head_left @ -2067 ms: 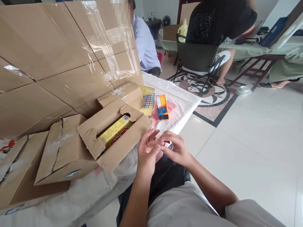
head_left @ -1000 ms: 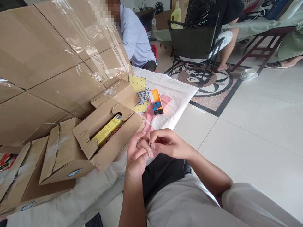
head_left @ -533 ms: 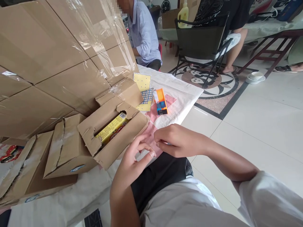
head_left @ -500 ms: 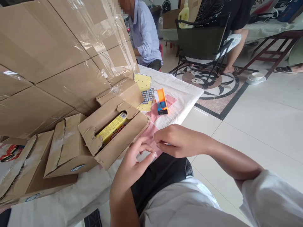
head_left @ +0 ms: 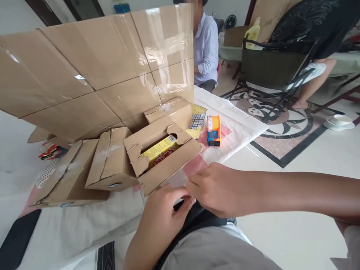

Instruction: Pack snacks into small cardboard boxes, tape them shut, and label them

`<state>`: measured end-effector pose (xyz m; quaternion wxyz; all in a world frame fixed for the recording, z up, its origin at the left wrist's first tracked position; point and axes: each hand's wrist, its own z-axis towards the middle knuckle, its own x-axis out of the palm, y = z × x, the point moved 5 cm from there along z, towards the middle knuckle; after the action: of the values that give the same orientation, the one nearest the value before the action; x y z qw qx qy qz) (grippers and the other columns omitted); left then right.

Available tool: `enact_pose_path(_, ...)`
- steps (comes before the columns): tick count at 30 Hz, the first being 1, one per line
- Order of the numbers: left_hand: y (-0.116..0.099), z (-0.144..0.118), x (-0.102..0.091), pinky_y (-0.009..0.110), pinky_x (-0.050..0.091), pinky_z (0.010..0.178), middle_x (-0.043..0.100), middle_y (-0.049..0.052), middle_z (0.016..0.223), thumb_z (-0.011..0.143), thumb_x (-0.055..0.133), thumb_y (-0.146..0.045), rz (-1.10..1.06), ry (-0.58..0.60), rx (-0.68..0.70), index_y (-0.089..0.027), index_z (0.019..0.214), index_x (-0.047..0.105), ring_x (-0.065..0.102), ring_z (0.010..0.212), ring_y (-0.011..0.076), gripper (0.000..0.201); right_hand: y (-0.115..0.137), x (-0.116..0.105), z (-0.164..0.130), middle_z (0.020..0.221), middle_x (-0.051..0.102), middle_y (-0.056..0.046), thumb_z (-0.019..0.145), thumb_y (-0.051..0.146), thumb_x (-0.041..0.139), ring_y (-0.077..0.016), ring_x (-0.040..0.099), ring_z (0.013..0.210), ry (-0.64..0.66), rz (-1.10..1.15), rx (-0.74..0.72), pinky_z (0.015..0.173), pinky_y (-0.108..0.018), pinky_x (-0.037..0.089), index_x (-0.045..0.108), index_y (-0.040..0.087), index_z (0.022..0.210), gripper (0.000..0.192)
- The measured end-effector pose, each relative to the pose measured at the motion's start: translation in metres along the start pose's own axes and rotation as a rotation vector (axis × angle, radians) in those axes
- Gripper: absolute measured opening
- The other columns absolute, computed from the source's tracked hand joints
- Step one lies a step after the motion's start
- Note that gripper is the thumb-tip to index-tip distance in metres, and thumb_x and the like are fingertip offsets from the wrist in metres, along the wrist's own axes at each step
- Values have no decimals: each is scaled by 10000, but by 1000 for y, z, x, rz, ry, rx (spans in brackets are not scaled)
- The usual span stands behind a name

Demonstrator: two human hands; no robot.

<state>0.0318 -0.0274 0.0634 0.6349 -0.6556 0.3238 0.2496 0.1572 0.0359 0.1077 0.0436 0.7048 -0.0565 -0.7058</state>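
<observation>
The bare left hand (head_left: 161, 206) and bare right hand (head_left: 215, 187), slightly apart half a second earlier, appeared to meet at lower centre, fingers curled, presumably working together; any pinched object couldn't be made out. The open brown cardboard box (head_left: 171, 168) sat just beyond, mid-frame

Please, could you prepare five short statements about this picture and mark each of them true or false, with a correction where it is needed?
1. The left hand and the right hand are close together. True.
2. Nothing is inside the open carton. False: a yellow box lies in it.
3. The orange-and-blue item lies apart from both hands. True.
4. The white dish is on the white cloth. False: the white dish is on the floor.
5. A large cardboard panel stands behind the open carton. True.
</observation>
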Motion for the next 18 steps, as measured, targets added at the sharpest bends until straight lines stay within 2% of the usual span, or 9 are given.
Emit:
enact_pose_path(3, 3, -15, -2, 287, 372, 703, 672, -20, 684, 988, 593, -283, -153, -12, 154, -224, 720, 663, 559, 724, 170, 283, 14, -6, 7, 780, 651, -52, 854, 129, 615, -168, 509, 634, -55, -56, -133, 535, -335, 187, 657, 140, 843, 44)
enact_pose_path(6, 12, -30, -2, 286, 387, 769, 705, -27, 723, 1000, 615, -290, -287, -33, 264, -233, 761, 696, 589, 777, 156, 259, 27, -16, 15, 747, 639, -39, 858, 135, 640, -166, 497, 609, -111, -64, -233, 508, -338, 184, 651, 148, 845, 22)
enact_pose_path(9, 32, -47, 1, 294, 417, 798, 752, -14, 756, 1003, 609, -259, -395, -77, 327, -233, 818, 718, 651, 757, 144, 216, 18, -28, 30, 736, 641, -21, 961, 228, 608, -151, 493, 608, -54, 86, -278, 528, -323, 279, 643, 174, 833, 143)
enact_pose_path(12, 60, -67, 4, 290, 459, 734, 773, 4, 733, 996, 601, -216, -491, -166, 422, -251, 1039, 743, 668, 623, 137, 152, -35, -44, 62, 835, 683, -62, 1043, 295, 511, -169, 555, 717, -120, 211, -153, 651, -310, 403, 682, 161, 940, 240)
enact_pose_path(14, 77, -78, 5, 282, 479, 699, 763, 10, 689, 998, 601, -231, -556, -242, 449, -259, 1126, 740, 653, 552, 134, 191, -85, -51, 92, 1068, 712, -142, 1026, 222, 487, -237, 587, 953, -246, 153, -53, 830, -366, 443, 676, 125, 1168, 255)
enact_pose_path(16, 88, -86, 5, 276, 499, 701, 743, 14, 654, 1006, 598, -277, -639, -329, 410, -257, 1102, 756, 624, 510, 123, 185, -131, -45, 125, 1287, 666, -188, 975, 188, 523, -335, 503, 1191, -236, 59, 6, 982, -474, 389, 582, 104, 1374, 412)
enact_pose_path(18, 94, -92, 5, 279, 515, 729, 716, 14, 632, 1002, 615, -334, -736, -431, 309, -257, 1035, 776, 585, 496, 107, 181, -163, -33, 153, 1326, 645, -197, 945, 182, 537, -381, 448, 1248, -172, 8, 48, 1027, -540, 325, 504, 95, 1463, 526)
